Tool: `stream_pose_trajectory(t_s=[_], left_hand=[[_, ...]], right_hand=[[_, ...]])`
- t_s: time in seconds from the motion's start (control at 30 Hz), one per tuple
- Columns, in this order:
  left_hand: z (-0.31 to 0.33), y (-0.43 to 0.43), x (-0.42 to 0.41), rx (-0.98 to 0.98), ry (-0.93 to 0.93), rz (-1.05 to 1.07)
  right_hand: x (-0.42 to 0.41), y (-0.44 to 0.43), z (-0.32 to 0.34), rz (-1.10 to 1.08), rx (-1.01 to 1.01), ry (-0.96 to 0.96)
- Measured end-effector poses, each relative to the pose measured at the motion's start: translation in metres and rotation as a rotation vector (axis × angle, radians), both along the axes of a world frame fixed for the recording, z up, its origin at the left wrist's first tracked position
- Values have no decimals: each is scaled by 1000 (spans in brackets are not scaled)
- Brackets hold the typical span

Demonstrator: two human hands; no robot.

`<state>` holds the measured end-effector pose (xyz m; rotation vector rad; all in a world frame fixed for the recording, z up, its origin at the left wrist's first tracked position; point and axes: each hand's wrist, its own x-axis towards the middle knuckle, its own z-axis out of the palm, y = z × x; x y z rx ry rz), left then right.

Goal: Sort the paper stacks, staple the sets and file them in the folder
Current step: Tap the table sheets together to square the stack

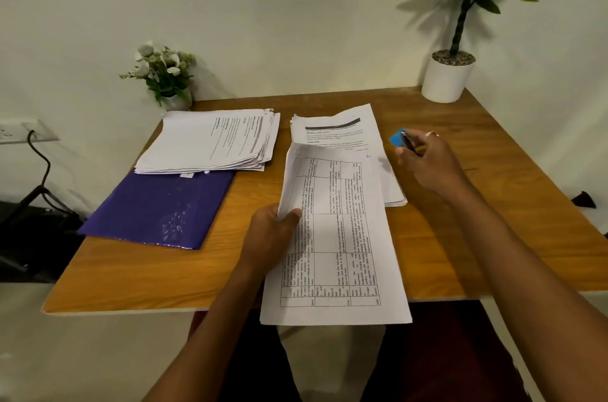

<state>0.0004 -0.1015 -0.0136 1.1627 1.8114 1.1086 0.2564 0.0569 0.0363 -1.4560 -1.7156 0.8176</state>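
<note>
A purple folder [158,210] lay closed on the left part of the wooden counter [131,280]. Across the folder's far end rested a thick stack of printed papers [210,141], its sheets fanned along the right edge. Just right of the folder's near corner, the left grip [274,233] held a set of sheets [335,237] printed with a table, thumb on top at the set's left edge. The set's far corner curled upward and its near end reached past the counter's front edge. Further right of the folder and towards the wall, a second stack of papers [342,135] lay flat, partly covered by the held set. Well to the right of the folder, the right grip [427,164] was curled around a small blue stapler [397,137], just beside the second stack's right edge. Behind the folder, against the wall, stood a small pot of white flowers [164,75]. Far to the folder's right, at the counter's back corner, stood a white pot with a green plant [449,75]
</note>
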Motion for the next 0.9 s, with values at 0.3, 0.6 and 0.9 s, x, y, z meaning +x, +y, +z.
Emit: stream_pose_trajectory(t_s=[0.3, 0.6, 0.9], left_hand=[[-1, -4, 1, 47, -35, -48], [-2, -5, 1, 63, -19, -70], [-5, -4, 1, 71, 15, -83]], right_hand=[[-62, -12, 51, 543, 231, -507], [-76, -14, 58, 634, 281, -671], [-78, -16, 73, 626, 237, -754]])
